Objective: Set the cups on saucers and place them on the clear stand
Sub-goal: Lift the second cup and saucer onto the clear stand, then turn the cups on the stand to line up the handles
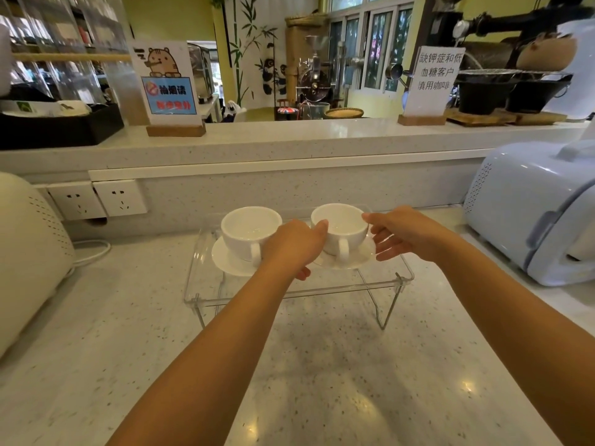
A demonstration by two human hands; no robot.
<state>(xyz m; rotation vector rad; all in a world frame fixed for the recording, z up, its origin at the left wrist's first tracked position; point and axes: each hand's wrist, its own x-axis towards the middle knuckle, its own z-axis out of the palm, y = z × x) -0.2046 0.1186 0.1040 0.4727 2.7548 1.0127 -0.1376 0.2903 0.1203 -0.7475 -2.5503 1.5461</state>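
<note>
Two white cups stand on white saucers on top of the clear stand [383,284]. The left cup [249,231] rests on its saucer [225,260] with its handle toward me. My left hand [294,244] covers the left edge of the right saucer [357,259], thumb against the right cup [341,230] and fingers curled below. My right hand [399,233] is at the cup's right side, thumb tip at the rim, fingers spread beside the saucer's edge.
A pale blue appliance [531,214] stands at the right and a cream appliance [29,246] with a white cable at the left. Wall sockets [96,199] are behind the stand. The raised counter [289,136] carries two signs on wooden bases.
</note>
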